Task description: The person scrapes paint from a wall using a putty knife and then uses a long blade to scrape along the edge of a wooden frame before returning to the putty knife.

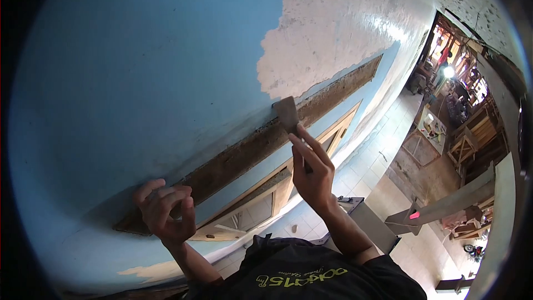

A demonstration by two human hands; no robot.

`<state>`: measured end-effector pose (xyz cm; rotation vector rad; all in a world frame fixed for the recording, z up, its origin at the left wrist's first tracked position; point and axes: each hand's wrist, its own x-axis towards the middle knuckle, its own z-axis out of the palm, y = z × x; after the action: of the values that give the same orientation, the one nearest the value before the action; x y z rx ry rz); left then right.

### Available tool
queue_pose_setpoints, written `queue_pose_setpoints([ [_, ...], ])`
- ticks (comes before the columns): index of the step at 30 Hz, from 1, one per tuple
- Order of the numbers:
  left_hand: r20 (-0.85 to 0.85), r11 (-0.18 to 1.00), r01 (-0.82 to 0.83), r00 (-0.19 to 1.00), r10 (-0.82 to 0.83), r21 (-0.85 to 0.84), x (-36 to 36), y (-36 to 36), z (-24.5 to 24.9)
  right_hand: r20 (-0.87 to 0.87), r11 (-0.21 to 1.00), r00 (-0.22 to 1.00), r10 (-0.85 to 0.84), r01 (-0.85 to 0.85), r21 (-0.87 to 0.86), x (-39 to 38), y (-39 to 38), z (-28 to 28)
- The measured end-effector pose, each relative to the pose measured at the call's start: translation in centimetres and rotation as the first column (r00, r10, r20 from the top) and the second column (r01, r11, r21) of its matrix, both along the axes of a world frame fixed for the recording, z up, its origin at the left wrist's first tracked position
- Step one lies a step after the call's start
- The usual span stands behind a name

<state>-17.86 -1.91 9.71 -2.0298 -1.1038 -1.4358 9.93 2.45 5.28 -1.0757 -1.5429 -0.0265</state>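
In my right hand (314, 175) is a scraper (287, 113) with a flat, wide blade, its handle mostly hidden by my fingers. The blade's edge is right at the blue painted wall (166, 78), by the lower border of a bare whitish patch (316, 39) where the paint is gone. Just below the blade runs a long brown wooden ledge (239, 157). Over the ledge's left end, my left hand (165, 211) holds nothing; its fingers are bent and apart, with the fingertips close to the wall.
Under the ledge is a light wooden frame (277, 197) with panes. A grey box-like piece (369, 225) stands below my right arm. Pale floor tiles (383, 139) lead to a low table (432, 130) with items on it, wooden furniture (472, 139) and a bright lamp (448, 72).
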Motion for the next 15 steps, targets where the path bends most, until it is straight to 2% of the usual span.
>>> queue_pose_setpoints([
  [3,-0.001,1.0,-0.002,1.0,0.002,-0.008,0.1,0.1,-0.1,0.049,0.997,0.999,-0.002,-0.002,0.074,-0.4,0.2,-1.4],
  [6,0.015,1.0,-0.01,1.0,0.01,-0.011,-0.2,0.2,-0.6,-0.049,0.999,0.998,0.025,-0.024,0.033,-0.4,0.5,0.0],
  [7,0.02,1.0,-0.009,1.0,0.009,-0.012,-0.1,0.2,-0.7,-0.077,0.999,0.996,0.038,-0.041,-0.03,-0.3,0.4,0.6],
  [10,0.014,0.998,-0.06,0.998,0.06,0.0,0.2,0.2,-0.3,0.049,0.997,0.999,0.021,-0.025,0.073,-0.3,0.2,0.2],
  [14,-0.005,0.999,-0.048,0.999,0.048,-0.024,0.1,0.0,-0.3,-0.016,0.996,0.997,0.07,-0.071,-0.048,-0.5,-0.9,0.6],
  [15,-0.007,0.998,-0.054,0.998,0.054,-0.019,0.2,0.1,-0.3,0.003,0.995,0.995,0.095,-0.095,0.01,-0.1,-0.4,0.2],
])
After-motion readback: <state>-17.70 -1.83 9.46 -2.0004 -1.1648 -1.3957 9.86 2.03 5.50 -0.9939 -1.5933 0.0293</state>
